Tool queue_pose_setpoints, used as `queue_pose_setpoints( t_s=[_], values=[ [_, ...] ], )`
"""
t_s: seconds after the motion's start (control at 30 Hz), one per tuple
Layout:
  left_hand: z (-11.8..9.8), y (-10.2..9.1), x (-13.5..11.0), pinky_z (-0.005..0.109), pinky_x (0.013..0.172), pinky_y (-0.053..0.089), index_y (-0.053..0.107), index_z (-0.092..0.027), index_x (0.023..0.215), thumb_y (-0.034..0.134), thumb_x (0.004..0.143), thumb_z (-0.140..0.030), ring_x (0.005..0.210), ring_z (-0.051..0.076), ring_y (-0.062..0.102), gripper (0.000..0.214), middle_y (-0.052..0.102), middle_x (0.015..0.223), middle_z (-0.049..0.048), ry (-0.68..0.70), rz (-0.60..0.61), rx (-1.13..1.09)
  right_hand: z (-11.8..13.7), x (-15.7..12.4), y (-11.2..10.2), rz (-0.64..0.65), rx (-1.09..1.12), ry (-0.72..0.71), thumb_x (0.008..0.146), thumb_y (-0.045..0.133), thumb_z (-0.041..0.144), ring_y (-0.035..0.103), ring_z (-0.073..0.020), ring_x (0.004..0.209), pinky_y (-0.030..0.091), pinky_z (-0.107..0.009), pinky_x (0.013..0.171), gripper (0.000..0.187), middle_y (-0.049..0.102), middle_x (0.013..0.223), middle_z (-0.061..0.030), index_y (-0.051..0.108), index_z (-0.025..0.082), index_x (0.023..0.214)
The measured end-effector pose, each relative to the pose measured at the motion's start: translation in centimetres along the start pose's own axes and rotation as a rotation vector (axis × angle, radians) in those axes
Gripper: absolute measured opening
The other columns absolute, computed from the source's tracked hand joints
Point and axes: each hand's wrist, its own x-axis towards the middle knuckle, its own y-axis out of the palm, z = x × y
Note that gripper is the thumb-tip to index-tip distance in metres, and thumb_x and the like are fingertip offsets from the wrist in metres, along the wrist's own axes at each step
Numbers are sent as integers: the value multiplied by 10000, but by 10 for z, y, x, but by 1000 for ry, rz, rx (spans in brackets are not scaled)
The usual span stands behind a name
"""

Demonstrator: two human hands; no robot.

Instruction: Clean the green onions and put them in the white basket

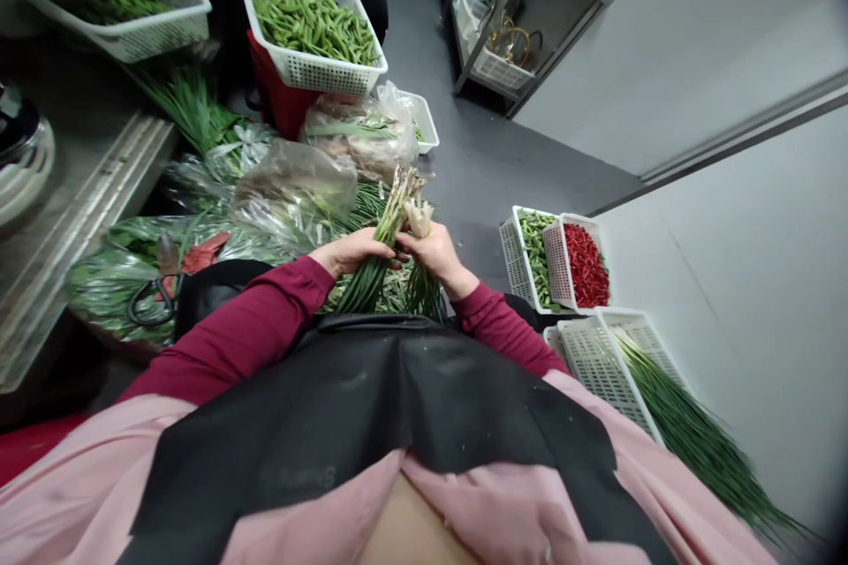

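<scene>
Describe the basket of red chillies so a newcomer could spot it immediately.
Start at the pale wall on the right and drop to the grey floor below it. Among the white baskets there, the red chilli basket leans against the green-pod basket; it alone holds red produce.

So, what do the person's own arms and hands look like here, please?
Both arms wear long dark red sleeves that reach the wrists. The left hand and the right hand are bare: no gloves, and no rings or watch that I can see. A black apron lies over pink clothing below the sleeves.

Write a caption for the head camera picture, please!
Two bare hands, left hand and right hand, grip a bunch of green chives.
</scene>
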Motion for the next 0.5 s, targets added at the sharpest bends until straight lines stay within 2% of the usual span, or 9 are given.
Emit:
queue_pose_setpoints(
  t_s=[0.1, 0.2, 0.3, 0.4, 0.5],
  values=[
    [1, 0, -1, 361, 722, 549, 663, -99, 1031, 707, 552, -86, 771, 225, 679, 482, 731, 877, 113, -4, -31, 6, -6, 1, 15, 7, 41, 50, 616, 765, 356, 501, -101, 529, 423, -236, 506, 275, 582, 590, 20, 594, 155, 695],
    [-2, -9, 1, 351, 715, 543, 675, -97, 924, 717, 563, -124, 708, 193, 662, 365, 719, 804, 89, 61, -113, 21, -11, 2, 6, -8, 166, 136, 640, 752, 390, 416, -70, 405, 332, -219, 399, 300, 499, 497, 50, 551, 169, 675],
    [-5, -16, 2, 356, 725, 534, 667, -93, 802, 720, 578, -165, 709, 188, 654, 241, 701, 768, 85, 100, -186, 50, -14, 1, -8, -75, 302, 186, 609, 772, 413, 428, -61, 382, 326, -214, 368, 359, 534, 558, 48, 542, 173, 745],
    [-5, -12, 1, 355, 719, 517, 668, -94, 779, 757, 577, -217, 679, 179, 631, 253, 683, 729, 70, 98, -217, 155, -17, 1, -10, -101, 349, 206, 587, 785, 433, 444, -57, 380, 335, -213, 358, 403, 567, 614, 34, 545, 169, 775],
    [-2, -2, 0, 332, 697, 492, 656, -111, 780, 812, 533, -239, 641, 152, 589, 319, 661, 707, 30, 116, -247, 269, -20, 2, -2, -127, 336, 193, 596, 782, 420, 427, -54, 376, 326, -216, 354, 376, 562, 612, 32, 551, 170, 755]
  ],
)
